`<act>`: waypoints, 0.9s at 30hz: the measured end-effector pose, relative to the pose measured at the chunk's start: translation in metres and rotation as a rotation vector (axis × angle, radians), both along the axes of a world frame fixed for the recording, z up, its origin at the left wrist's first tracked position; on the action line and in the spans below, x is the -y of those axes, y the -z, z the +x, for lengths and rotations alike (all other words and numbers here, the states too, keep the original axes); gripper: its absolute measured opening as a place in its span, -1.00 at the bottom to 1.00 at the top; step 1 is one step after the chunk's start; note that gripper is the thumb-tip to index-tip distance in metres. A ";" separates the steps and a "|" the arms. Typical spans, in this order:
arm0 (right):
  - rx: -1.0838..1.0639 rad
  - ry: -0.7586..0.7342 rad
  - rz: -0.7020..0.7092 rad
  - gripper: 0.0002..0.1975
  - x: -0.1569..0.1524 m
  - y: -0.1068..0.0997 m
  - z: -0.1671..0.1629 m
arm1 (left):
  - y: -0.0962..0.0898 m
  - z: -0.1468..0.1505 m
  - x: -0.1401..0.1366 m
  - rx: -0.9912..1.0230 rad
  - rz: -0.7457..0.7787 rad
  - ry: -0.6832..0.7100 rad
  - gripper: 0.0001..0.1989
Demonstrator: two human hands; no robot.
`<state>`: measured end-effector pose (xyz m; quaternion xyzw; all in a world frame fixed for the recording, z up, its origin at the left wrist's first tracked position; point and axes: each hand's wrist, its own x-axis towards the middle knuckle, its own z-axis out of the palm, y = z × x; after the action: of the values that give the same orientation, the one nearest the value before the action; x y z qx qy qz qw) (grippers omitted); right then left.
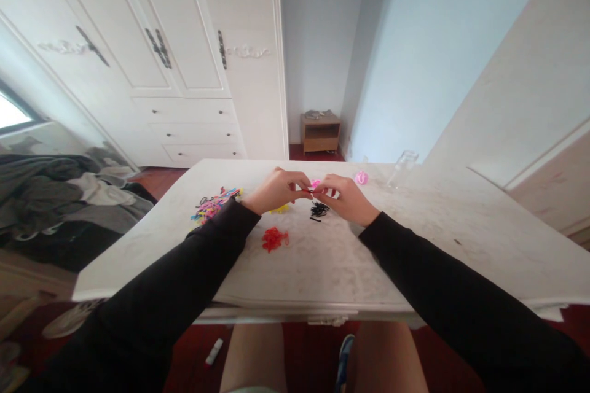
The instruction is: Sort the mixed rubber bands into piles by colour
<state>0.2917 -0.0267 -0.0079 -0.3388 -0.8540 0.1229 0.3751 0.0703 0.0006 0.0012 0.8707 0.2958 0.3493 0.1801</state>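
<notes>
My left hand (281,189) and my right hand (343,196) meet above the middle of the table, both pinching at the fingertips. Between them is a thin, dark reddish rubber band (310,190), small and partly covered by the fingers. Under and around the hands lie piles of small rubber bands: a black pile (319,211) below the right hand, a yellow pile (279,209) partly behind the left hand, and a pink pile (316,183) just behind the fingertips. Nearer to me is a red pile (275,239). A mixed-colour heap (214,206) spreads beside my left wrist.
A clear glass (402,169) stands at the back right of the white table (461,282), with a pink bundle (361,178) to its left. Clothes (106,202) are piled off the left side. A white wardrobe (184,110) and a small wooden cabinet (321,134) stand beyond.
</notes>
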 end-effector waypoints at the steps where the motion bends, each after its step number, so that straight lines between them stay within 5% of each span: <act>1: -0.005 0.002 0.011 -0.86 0.000 -0.001 0.000 | 0.000 0.000 0.000 -0.007 -0.002 -0.001 -0.82; 27: -0.079 0.040 0.030 -0.76 -0.004 -0.002 0.006 | -0.002 -0.001 0.000 -0.040 0.016 -0.027 -0.84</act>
<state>0.2981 -0.0231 -0.0060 -0.3450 -0.8333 0.1161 0.4160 0.0694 0.0006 0.0034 0.8748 0.3084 0.3366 0.1624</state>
